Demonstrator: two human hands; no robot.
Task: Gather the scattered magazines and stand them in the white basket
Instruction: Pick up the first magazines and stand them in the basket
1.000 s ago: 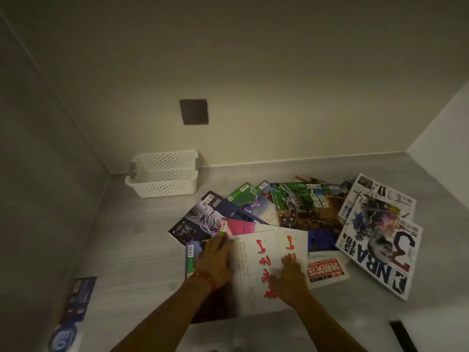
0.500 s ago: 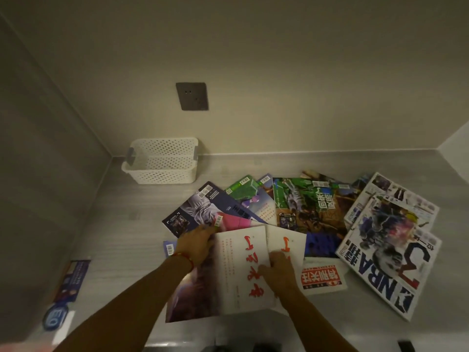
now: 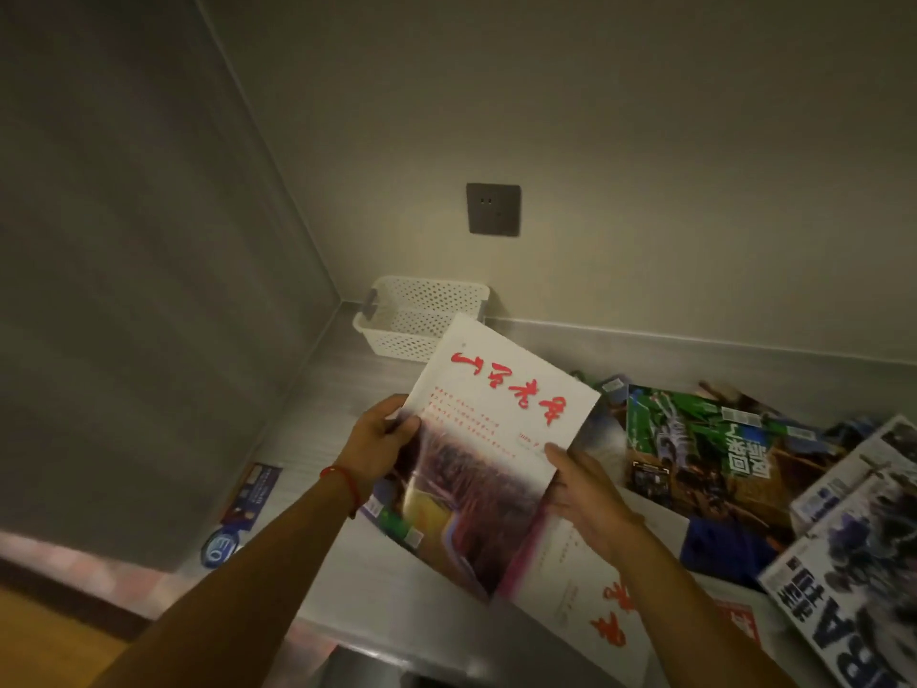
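The counter carries scattered magazines and, back in the corner, the white basket. I hold one magazine lifted above the counter — white cover, red brush lettering, reddish picture below — my left hand gripping its left edge, my right hand its right.

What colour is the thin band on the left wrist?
Red; the band shows clearly in the head view, just behind the left hand.
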